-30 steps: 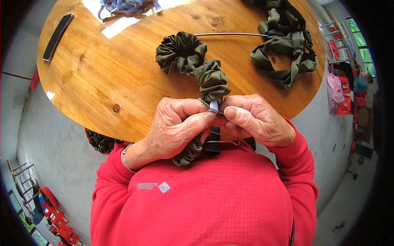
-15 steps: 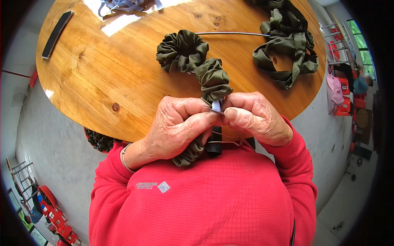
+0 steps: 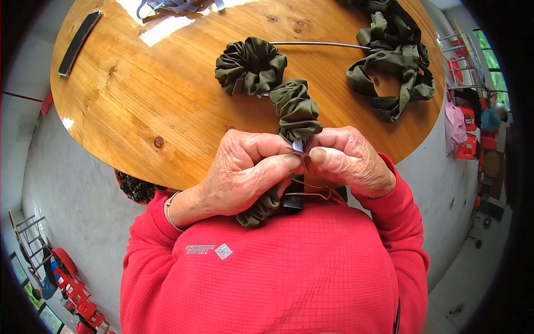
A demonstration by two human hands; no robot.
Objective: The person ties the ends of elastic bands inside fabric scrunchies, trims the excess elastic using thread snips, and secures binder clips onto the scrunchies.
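My left hand [image 3: 245, 172] and my right hand [image 3: 350, 161] meet near my chest, each pinching the end of a white elastic band [image 3: 298, 146]. The elastic comes out of a gathered dark green scrunchie [image 3: 297, 110], which runs up from my fingers onto the table. Touching its upper end lies a round green scrunchie [image 3: 251, 67]. Below my left hand hangs more gathered green fabric [image 3: 260, 210]. A thin metal wire loop [image 3: 311, 193] and a black piece [image 3: 292, 201] sit under my hands. The exact join between my fingertips is partly hidden.
The round wooden table [image 3: 139, 111] bears a heap of green fabric tubes [image 3: 395, 72], a thin metal rod [image 3: 320, 44], a black strip [image 3: 79, 44] and pale elastic strips [image 3: 178, 5]. A container with dark contents [image 3: 133, 188] stands beneath the left edge. Red stools [image 3: 470, 133] stand right.
My fingertips have shifted slightly at the elastic, and the ends between them sit at a different angle. The view has moved a little; the objects on the table lie as before.
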